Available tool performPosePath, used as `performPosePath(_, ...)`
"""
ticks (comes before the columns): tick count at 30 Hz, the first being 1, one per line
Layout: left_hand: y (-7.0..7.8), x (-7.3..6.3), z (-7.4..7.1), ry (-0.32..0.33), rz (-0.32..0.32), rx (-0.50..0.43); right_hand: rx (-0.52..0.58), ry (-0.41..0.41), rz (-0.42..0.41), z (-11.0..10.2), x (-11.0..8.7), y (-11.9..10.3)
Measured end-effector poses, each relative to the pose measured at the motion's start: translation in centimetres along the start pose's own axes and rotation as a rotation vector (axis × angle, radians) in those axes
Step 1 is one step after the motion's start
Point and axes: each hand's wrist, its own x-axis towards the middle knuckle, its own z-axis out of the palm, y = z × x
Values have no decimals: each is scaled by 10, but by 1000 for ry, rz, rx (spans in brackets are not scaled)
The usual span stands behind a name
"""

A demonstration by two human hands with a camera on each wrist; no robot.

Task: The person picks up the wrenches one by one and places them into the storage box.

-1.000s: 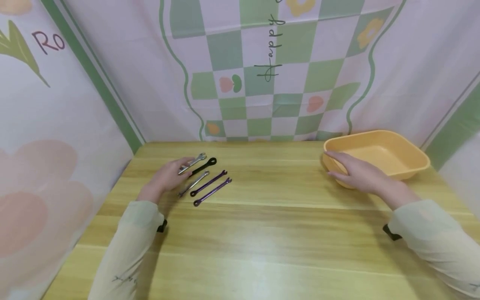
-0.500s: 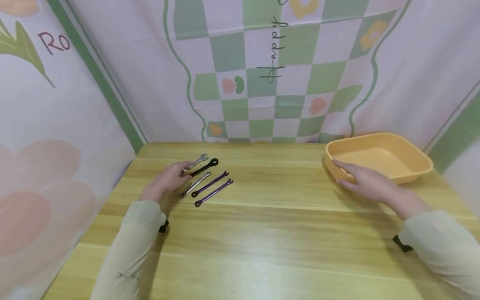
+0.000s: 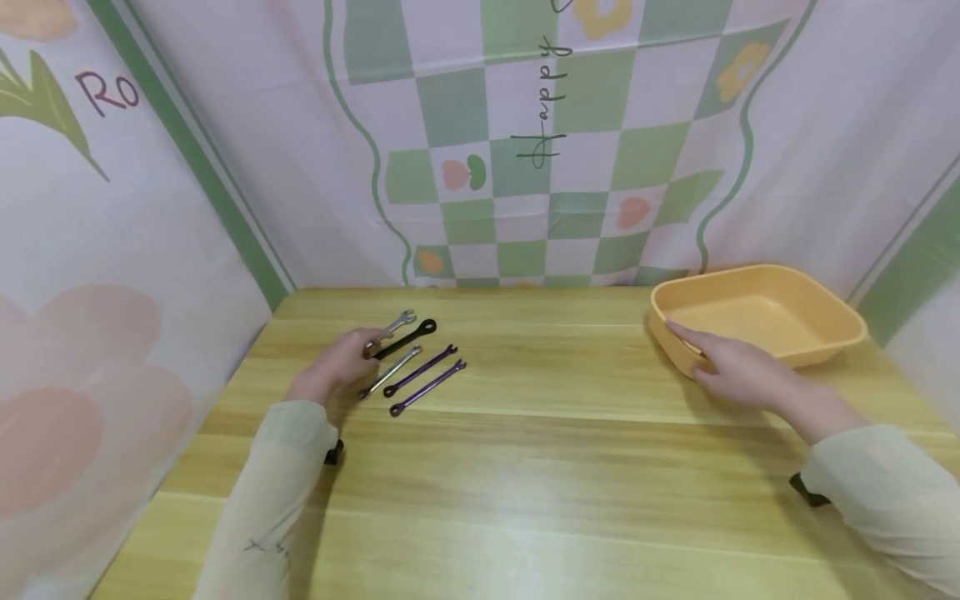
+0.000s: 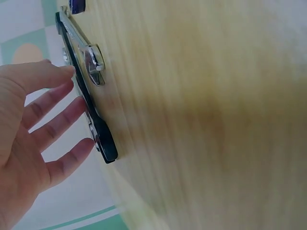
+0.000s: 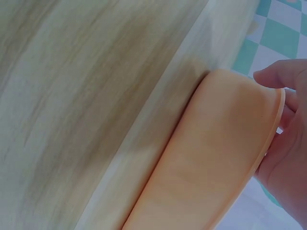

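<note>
My left hand [image 3: 341, 360] is over the lower ends of a silver wrench [image 3: 401, 320] and a black wrench [image 3: 411, 336] at the table's left. In the left wrist view the fingers spread fairly straight, thumb tip right at the black wrench [image 4: 85, 91], other fingertips behind it by the silver one. Beside them lie a smaller silver wrench [image 3: 397, 367] and two purple wrenches [image 3: 420, 371] [image 3: 429, 387]. At the right, my right hand [image 3: 738, 367] grips the near-left rim of a yellow plastic basin [image 3: 825, 354], thumb outside the wall [image 5: 225, 129] and fingers over its rim.
The wooden table [image 3: 510, 483] carries wrenches and basin towards its far edge. A patterned curtain [image 3: 517, 167] hangs right behind that edge, and another printed cloth [image 3: 150, 233] stands along the left side.
My right hand has slid a little along the basin's rim, towards me and to the right. The left thumb and fingers have drawn slightly back, showing more of the black wrench's handle.
</note>
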Motion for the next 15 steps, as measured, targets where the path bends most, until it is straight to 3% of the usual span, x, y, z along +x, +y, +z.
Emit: performPosePath(15,-1,7,7,-11,-1,80,12,19,-34,1,-1,-8)
